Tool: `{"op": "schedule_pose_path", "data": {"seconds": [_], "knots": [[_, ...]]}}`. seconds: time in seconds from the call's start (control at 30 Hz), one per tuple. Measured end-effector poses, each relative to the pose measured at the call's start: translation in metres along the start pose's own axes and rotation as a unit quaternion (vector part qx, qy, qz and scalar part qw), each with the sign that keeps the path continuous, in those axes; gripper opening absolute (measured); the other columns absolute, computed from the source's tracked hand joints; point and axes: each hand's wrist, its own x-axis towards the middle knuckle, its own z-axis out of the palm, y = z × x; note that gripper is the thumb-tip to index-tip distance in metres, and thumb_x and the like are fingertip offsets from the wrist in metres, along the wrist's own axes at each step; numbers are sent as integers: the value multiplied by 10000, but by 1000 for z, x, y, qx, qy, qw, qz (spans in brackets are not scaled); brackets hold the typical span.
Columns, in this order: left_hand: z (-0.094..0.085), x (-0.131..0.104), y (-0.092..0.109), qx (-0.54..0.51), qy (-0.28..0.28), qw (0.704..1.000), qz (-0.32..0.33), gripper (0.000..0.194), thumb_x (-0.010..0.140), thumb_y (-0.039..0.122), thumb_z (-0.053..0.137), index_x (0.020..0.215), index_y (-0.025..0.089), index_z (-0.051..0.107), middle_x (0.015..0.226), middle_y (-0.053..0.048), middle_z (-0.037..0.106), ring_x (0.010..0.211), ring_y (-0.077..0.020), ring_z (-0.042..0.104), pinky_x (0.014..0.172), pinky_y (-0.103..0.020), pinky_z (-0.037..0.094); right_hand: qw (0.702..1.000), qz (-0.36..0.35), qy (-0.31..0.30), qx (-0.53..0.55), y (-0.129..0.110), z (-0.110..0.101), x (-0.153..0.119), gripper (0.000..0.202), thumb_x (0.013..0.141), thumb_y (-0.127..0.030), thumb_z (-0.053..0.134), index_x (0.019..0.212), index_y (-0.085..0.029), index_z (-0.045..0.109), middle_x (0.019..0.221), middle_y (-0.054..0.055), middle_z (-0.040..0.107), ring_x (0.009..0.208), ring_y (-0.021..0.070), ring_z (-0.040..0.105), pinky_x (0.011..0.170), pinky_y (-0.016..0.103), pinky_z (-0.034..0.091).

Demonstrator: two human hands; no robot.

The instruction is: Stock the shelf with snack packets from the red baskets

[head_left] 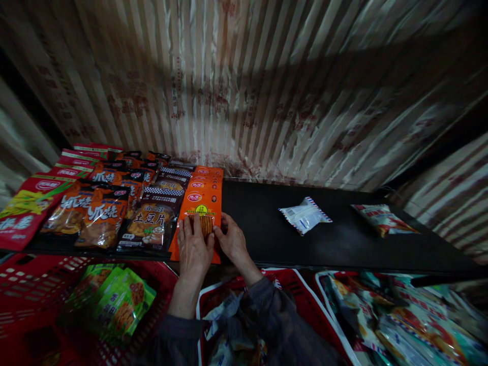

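My left hand [195, 249] lies with its fingers spread on the front orange packet [193, 206], over the packet's lower part. At that packet's right edge, my right hand [232, 239] touches it with thumb and fingertips, the fingers bent and a little apart. More orange packets [207, 173] overlap in a row behind it on the black shelf [255, 218]. Directly left of them lie dark potato-chip bags [148, 218], then orange-and-black bags [102, 216] and red bags [32, 206].
On the shelf's right part lie a white packet [305, 216] and a red-and-white packet [383, 218]. Below stand red baskets [163, 277] with green bags [124, 302] and other bags [415, 315]. A striped curtain [244, 91] hangs behind.
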Motion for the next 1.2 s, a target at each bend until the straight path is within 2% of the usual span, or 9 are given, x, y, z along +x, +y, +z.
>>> {"op": "schedule_pose_path", "data": {"seconds": [0.2,0.4,0.53,0.63,0.73,0.97,1.2], "knots": [[-3,4,-1,33,-40,999,2,535,852,335,529,1342,122,493,1449,-226,403,1353,-377,352,1023,-529,390,1000,10,-23,1,0,-3,4,435,796,-249,572,1228,-206,545,1066,75,684,917,209,661,826,344,507],[-6,5,1,50,-10,999,13,501,845,316,539,1298,102,525,1399,-215,456,1326,-355,373,1031,-501,375,1000,8,-11,22,-1,-1,8,426,784,-253,573,1206,-197,561,1056,73,691,950,212,658,866,352,499],[-5,7,-1,42,6,999,11,465,842,332,542,1258,124,550,1356,-188,489,1293,-335,406,1025,-481,382,999,17,-21,35,1,-2,12,435,776,-264,578,1204,-183,561,1065,81,687,948,213,656,870,358,502],[-3,8,-2,36,18,999,14,465,835,329,552,1245,109,553,1351,-195,488,1321,-342,378,1052,-481,358,998,17,-29,50,3,-3,15,418,781,-269,571,1193,-195,567,1072,74,684,953,210,650,879,361,498],[0,10,-2,32,18,999,19,474,826,314,566,1236,75,552,1368,-223,478,1343,-352,359,1076,-488,335,997,16,-30,64,5,-2,18,424,781,-258,566,1199,-188,561,1080,78,679,953,212,646,891,378,492],[3,17,-1,47,17,999,11,479,803,346,591,1188,62,582,1354,-254,502,1288,-368,445,1073,-490,346,993,-3,-13,115,14,4,27,352,770,-234,580,1121,-251,597,1033,22,697,932,190,646,881,365,504],[7,18,1,39,19,999,12,479,788,313,600,1192,55,593,1367,-261,488,1331,-376,394,1092,-508,315,991,0,-16,130,18,4,38,381,762,-221,589,1142,-247,593,1046,27,694,938,186,648,888,354,501]]}}
